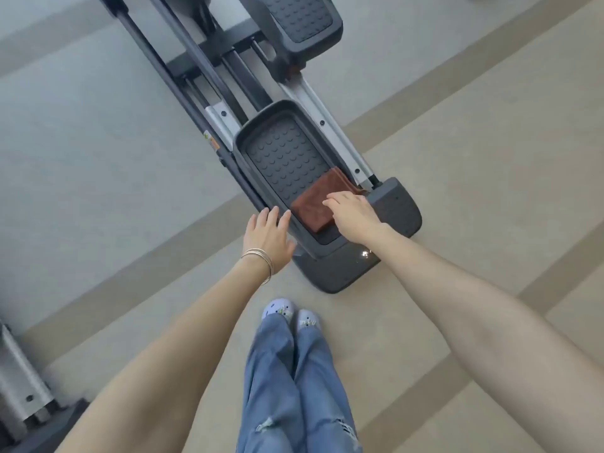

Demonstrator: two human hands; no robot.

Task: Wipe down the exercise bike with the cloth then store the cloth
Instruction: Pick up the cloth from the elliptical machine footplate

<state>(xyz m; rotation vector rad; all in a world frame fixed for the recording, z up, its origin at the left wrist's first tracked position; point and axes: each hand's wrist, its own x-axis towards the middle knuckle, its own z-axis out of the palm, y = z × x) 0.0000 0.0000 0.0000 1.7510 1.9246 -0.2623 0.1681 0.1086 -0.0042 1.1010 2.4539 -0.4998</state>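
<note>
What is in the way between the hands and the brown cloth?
Nothing visible. The right hand rests on the cloth, which lies on the near pedal. The left hand is open beside it, with only the pedal's raised rim between.

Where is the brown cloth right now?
Head view, centre-right: the folded brown cloth lies on the near end of the dark grey studded foot pedal, under the right hand, with the left hand beside the pedal's left rim.
</note>
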